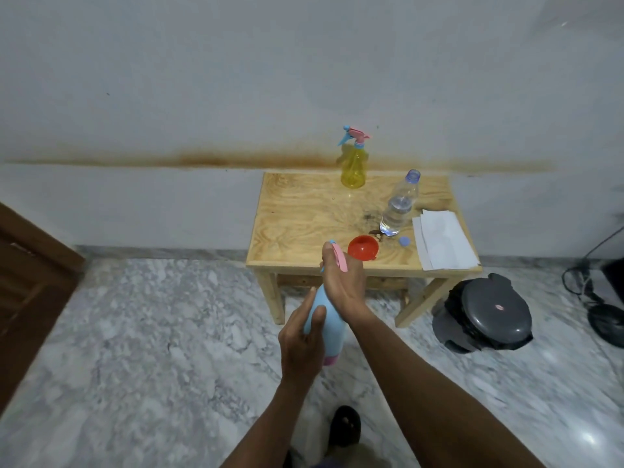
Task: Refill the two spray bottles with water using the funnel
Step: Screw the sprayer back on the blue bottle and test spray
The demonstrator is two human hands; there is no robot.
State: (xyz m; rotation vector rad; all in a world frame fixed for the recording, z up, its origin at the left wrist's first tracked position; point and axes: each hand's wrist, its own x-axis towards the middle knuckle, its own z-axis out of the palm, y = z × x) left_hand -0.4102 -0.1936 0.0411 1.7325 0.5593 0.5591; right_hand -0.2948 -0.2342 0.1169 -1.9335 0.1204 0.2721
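I hold a light blue spray bottle (pixel 329 327) in the air in front of the small wooden table (pixel 297 217). My left hand (pixel 302 339) grips its body from the left. My right hand (pixel 342 278) is wrapped around its pink spray head at the top. A red funnel (pixel 362 248) lies on the table's front edge, just beyond my right hand. A yellow spray bottle (pixel 353 167) with a pink and blue head stands at the table's back. A clear water bottle (pixel 398 206), open and partly filled, stands right of centre, with its blue cap (pixel 404 241) lying beside it.
White paper sheets (pixel 442 239) lie on the table's right end. A grey bin with a lid (pixel 486 312) sits on the marble floor right of the table. Black cables (pixel 587 285) run at the far right. A brown wooden door (pixel 30 282) is at the left.
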